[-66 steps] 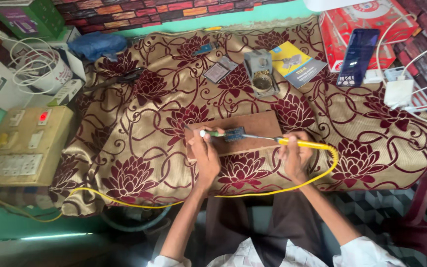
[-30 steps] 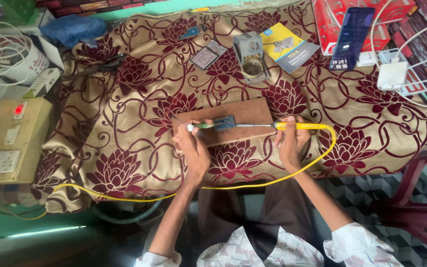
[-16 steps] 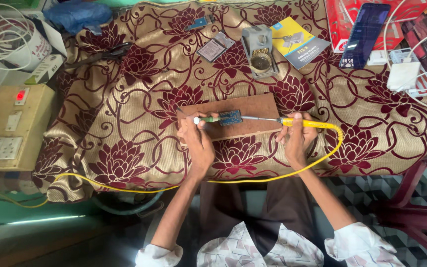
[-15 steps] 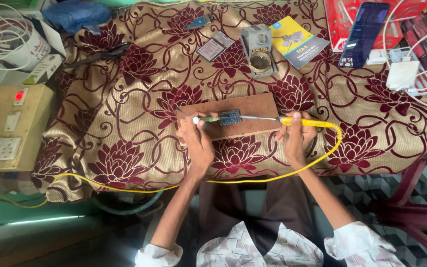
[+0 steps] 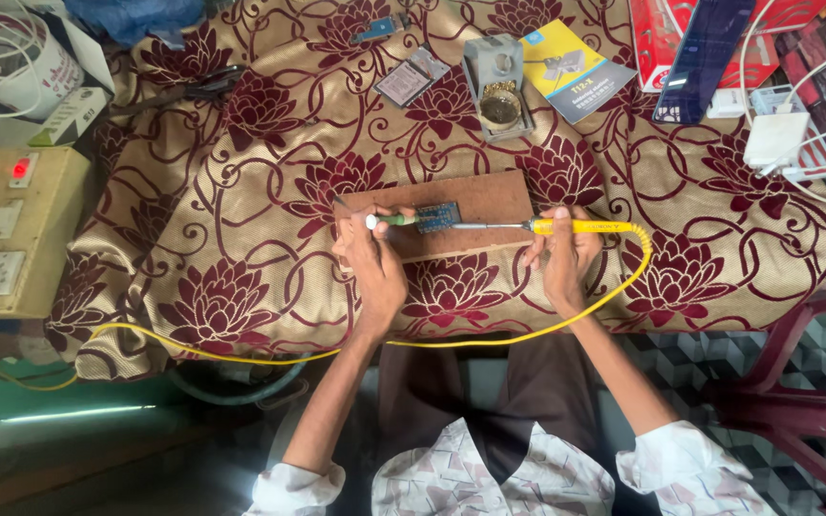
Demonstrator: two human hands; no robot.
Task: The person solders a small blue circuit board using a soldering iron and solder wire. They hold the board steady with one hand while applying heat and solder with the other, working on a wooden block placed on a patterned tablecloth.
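- Person sitting at the table's near edge; both forearms reaching forward over the floral cloth (image 5: 241, 287), hands well apart
- Left hand (image 5: 372, 263) closing its fingers around a green-handled tool (image 5: 392, 220), holding it level and pointing toward the right hand
- Right hand (image 5: 558, 253) gripping the yellow soldering iron (image 5: 580, 226) by its handle; the metal tip is reaching left toward the left hand
- Small blue circuit board (image 5: 438, 216) lying between the hands on a brown wooden board (image 5: 470, 196), the iron's tip and the green tool meeting at it
- Yellow cord (image 5: 489, 339) trailing from the iron, looping back near the right wrist and running left past the left forearm
- Beyond the hands: grey iron stand (image 5: 497, 86), yellow booklet (image 5: 576, 67)
- Far left of the left hand: switch box (image 5: 7, 229) showing a red light
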